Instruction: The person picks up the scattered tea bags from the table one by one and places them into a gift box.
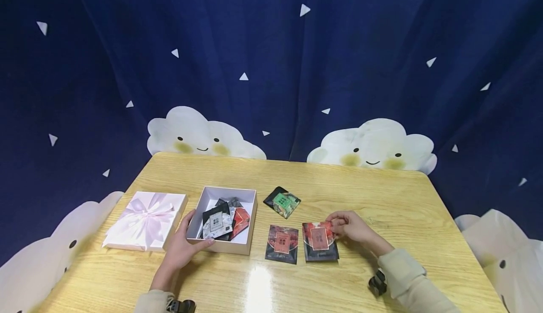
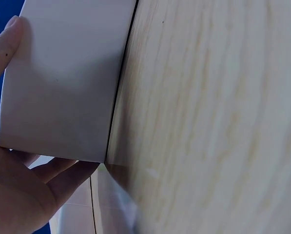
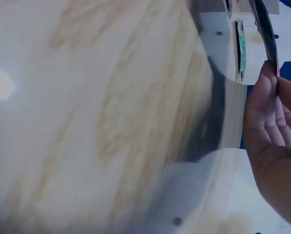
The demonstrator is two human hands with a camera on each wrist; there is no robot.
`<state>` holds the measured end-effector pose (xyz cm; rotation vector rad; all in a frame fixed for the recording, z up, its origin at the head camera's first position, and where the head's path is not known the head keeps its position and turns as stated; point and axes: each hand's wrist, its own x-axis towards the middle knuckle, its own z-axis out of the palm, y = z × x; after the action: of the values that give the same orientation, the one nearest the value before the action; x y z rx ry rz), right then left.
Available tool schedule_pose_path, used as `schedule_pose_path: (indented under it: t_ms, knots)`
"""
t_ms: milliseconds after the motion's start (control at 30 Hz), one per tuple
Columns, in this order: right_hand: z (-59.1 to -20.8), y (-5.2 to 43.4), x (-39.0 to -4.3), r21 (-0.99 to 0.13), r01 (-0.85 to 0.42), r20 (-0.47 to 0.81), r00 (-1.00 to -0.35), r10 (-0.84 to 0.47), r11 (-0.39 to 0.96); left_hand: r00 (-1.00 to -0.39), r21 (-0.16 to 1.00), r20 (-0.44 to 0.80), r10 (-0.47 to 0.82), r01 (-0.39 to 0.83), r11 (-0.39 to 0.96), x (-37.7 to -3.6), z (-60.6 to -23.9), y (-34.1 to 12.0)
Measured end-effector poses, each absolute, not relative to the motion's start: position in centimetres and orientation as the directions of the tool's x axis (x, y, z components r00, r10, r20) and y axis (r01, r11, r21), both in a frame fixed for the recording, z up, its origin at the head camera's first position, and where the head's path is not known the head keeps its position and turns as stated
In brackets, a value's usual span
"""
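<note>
My left hand (image 1: pixel 181 249) grips the front left corner of a white open box (image 1: pixel 231 247). In the left wrist view the thumb lies on the box's front wall (image 2: pixel 62 83) and the fingers reach along its side. Several sachets lie in the box, with a white-and-black sachet (image 1: pixel 217 222) on top and a red sachet (image 1: pixel 241 219) beside it. My right hand (image 1: pixel 355 229) pinches the upper right edge of a red-and-black sachet (image 1: pixel 321 255) over the table. The right wrist view shows that sachet (image 3: pixel 265 29) edge-on between thumb and fingers.
A second red-and-black sachet (image 1: pixel 282 255) lies between the box and the pinched one. Behind it is a green-and-black sachet (image 1: pixel 285 203). At the left stands a pale pink lid (image 1: pixel 146 218) with a ribbon bow. A dark blue curtain (image 1: pixel 271 68) hangs behind the wooden table (image 1: pixel 382 195).
</note>
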<state>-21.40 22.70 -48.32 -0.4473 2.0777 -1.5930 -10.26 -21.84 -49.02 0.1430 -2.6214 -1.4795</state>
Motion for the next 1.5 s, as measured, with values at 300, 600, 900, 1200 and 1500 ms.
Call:
schedule_pose_path:
  t_ms: [300, 600, 900, 1200, 1500]
  knots:
    - [-47.3, 21.8, -21.5, -0.963, 0.028, -0.17, -0.834, -0.525, 0.267, -0.988, 0.858, 0.063, -0.142, -0.019, 0.514, -10.2, -49.0, -21.9]
    - [-46.6, 20.0, -22.3, -0.97, 0.026, -0.154, -0.835, -0.529, 0.241, -0.988, 0.86, 0.056, -0.145, -0.026, 0.509, -10.3, -49.0, -21.8]
    - [-46.1, 17.9, -22.8, -0.978, 0.044, -0.147, -0.844, -0.515, 0.206, -0.988, 0.863, 0.064, -0.142, -0.016, 0.505, -10.3, -49.0, -21.8]
    - [-45.0, 15.4, -23.5, -0.984, 0.083, -0.15, -0.866, -0.478, 0.158, -0.989, 0.865, 0.046, -0.142, -0.032, 0.5, -10.3, -48.8, -21.8]
    - [-43.8, 13.4, -24.5, -0.986, 0.047, -0.114, -0.889, -0.444, 0.159, -0.988, 0.858, 0.062, -0.144, -0.021, 0.513, -10.3, -48.9, -21.8]
